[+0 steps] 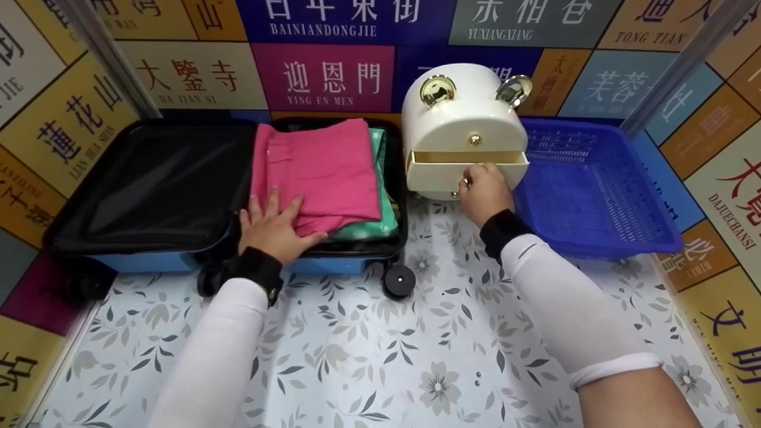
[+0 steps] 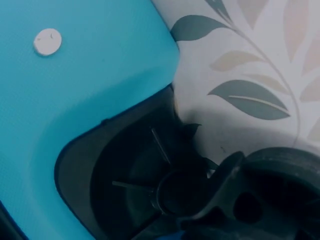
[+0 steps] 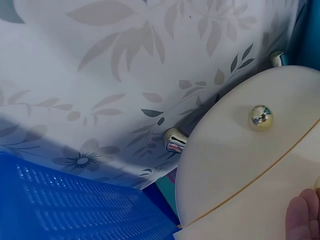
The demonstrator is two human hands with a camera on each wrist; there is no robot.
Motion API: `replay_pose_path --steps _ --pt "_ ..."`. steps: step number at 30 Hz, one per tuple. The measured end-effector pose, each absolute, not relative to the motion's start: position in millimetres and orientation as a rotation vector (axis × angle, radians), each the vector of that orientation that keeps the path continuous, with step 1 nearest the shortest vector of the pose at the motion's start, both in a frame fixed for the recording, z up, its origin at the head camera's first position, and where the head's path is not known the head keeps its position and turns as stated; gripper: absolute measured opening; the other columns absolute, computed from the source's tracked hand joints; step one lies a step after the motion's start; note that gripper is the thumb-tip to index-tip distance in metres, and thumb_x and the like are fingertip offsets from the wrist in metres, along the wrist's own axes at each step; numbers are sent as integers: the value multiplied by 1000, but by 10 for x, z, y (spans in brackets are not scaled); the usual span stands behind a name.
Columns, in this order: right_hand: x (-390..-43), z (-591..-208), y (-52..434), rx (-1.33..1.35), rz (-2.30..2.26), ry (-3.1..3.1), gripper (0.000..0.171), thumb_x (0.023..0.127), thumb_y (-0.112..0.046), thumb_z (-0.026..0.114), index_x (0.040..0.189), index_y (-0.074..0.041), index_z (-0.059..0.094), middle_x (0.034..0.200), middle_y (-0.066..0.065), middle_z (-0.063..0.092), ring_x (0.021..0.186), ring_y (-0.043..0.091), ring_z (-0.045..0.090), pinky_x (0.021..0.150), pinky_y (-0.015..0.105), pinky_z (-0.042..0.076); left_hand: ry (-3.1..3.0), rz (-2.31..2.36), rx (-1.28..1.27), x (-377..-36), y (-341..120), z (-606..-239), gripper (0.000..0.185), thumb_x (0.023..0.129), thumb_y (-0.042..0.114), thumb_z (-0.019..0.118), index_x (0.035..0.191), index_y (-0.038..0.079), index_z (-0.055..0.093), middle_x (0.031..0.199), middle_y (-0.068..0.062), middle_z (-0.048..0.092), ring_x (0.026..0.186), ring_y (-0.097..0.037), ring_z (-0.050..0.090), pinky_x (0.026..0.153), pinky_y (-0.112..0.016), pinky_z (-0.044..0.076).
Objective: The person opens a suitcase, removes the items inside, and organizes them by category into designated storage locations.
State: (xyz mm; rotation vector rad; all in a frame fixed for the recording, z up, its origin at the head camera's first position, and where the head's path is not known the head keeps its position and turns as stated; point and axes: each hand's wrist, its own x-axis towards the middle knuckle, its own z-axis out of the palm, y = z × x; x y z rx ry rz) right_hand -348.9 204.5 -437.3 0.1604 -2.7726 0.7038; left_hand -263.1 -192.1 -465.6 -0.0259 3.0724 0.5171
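On the floral tabletop (image 1: 368,356), closest to the camera, both white-sleeved arms reach forward. The left hand (image 1: 274,229) lies flat with fingers spread on the folded pink cloth (image 1: 321,169), which sits on a green piece inside the open blue suitcase (image 1: 148,258). The right hand (image 1: 484,190) has its fingers curled at the front of the pulled-out drawer (image 1: 467,160) of the cream round-topped box (image 1: 464,119), seemingly on a knob. A blue plastic basket (image 1: 648,232) stands just beside the box, with the sign-covered wall behind.

Blue suitcase shell (image 2: 85,100) — black wheel (image 2: 280,190) beside
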Motion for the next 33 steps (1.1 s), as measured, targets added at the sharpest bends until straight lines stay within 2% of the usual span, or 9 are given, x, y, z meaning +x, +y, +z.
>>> replay_pose_path --steps 9,13,20,24,33 --pt "-3670 -4403 2044 175 727 -2744 20 101 -9 63 111 7 71 116 28 64 114 46 62 105 54 51 3069 510 -18 -2634 -1911 -4649 105 85 86 60 170 34 27 180 -19 4 161 -60 -4 127 -78 -1" --pt "-3681 -4412 2039 183 765 -2764 22 100 -6 62 116 7 69 123 28 61 118 45 62 107 54 51 3065 496 -20 -2638 -1913 -4645 105 85 87 60 170 34 27 180 -19 4 161 -60 -5 126 -78 -1" --pt "-3648 -4409 2040 263 802 -2824 42 96 -4 63 137 7 62 142 27 53 135 44 56 117 51 46 3056 499 -25 -2643 -1922 -4664 104 86 86 60 170 34 27 180 -18 3 162 -58 -6 127 -77 -2" --pt "-3585 -4394 2106 337 722 -2852 53 96 -8 69 146 6 58 150 27 53 142 46 51 123 53 40 3049 511 -21 -2635 -1918 -4660 104 86 86 60 170 34 26 180 -18 2 161 -58 -7 127 -77 -3" --pt "-3524 -4368 2207 408 574 -2969 72 95 -15 70 161 -1 44 162 24 46 148 53 41 127 59 31 3055 513 -13 -2641 -1930 -4658 104 86 86 60 170 33 27 180 -19 3 161 -59 -5 126 -78 -3"
